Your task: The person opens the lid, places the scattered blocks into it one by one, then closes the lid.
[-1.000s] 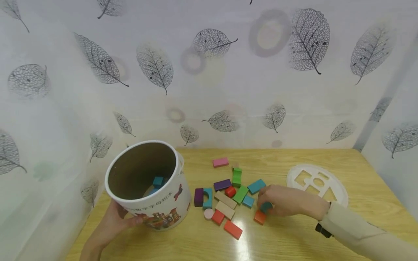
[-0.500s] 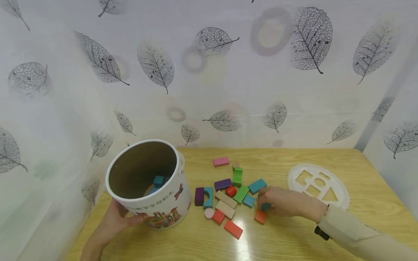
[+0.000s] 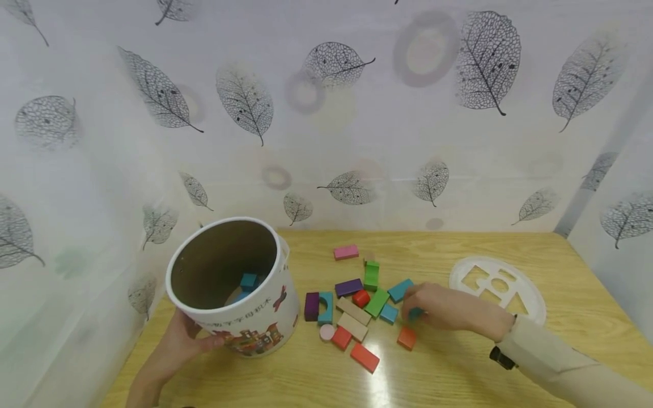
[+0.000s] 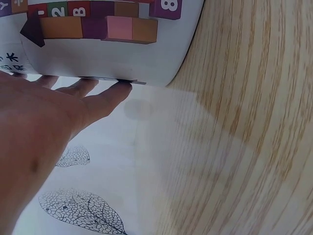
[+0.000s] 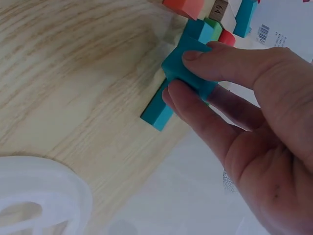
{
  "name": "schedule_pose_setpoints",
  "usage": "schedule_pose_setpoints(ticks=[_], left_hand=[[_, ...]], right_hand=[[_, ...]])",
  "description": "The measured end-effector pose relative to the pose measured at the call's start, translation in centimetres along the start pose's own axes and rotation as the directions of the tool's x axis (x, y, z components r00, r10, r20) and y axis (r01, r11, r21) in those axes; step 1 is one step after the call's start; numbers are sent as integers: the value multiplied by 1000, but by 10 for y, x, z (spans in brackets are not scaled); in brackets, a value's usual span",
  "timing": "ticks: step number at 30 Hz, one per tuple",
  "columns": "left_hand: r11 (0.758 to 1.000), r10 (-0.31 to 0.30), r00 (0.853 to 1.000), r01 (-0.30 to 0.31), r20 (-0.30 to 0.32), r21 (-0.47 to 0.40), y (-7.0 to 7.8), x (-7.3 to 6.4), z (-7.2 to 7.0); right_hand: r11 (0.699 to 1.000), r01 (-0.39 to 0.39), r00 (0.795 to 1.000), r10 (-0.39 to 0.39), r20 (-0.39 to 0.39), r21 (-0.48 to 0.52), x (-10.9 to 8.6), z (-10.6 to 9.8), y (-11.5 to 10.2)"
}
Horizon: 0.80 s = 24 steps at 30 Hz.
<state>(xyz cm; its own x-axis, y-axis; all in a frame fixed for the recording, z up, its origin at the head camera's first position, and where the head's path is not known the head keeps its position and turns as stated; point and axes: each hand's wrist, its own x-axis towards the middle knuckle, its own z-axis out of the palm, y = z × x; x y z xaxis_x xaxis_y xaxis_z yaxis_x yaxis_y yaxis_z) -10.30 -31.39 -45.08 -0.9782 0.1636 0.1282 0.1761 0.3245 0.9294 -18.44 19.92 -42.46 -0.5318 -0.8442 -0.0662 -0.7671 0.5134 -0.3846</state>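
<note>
My left hand (image 3: 176, 348) holds the white bucket (image 3: 260, 317) low on its left side, thumb toward the front. In the left wrist view, the fingers (image 4: 110, 98) lie along the wall of the printed bucket. Inside it are a few blue blocks (image 3: 249, 281). Between thumb and fingertips my right hand (image 3: 441, 309) pinches a teal toy block (image 5: 188, 63), held close over the table. An orange block (image 3: 406, 338) lies just below that hand, and a long blue block (image 3: 400, 290) lies behind it.
Several coloured blocks lie loosely grouped mid-table, among them a green block (image 3: 377, 303), a red block (image 3: 364, 358) and a blue arch (image 3: 325, 309). A pink block (image 3: 346, 253) lies farther back. At the right is a white lid with cut-out shapes (image 3: 533, 297). A leaf-patterned curtain (image 3: 377, 141) backs the table.
My right hand has risen slightly with the teal block, uncovering more of the orange block below. The left hand and bucket stay in place.
</note>
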Motion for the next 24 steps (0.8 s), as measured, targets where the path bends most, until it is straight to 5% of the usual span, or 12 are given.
schedule_pose_setpoints(ticks=[24], left_hand=[[999,-38,999,38,-5,29,2,-1,-1]], right_hand=[[990,37,989,-56,-139,-134,13,-70,-6]])
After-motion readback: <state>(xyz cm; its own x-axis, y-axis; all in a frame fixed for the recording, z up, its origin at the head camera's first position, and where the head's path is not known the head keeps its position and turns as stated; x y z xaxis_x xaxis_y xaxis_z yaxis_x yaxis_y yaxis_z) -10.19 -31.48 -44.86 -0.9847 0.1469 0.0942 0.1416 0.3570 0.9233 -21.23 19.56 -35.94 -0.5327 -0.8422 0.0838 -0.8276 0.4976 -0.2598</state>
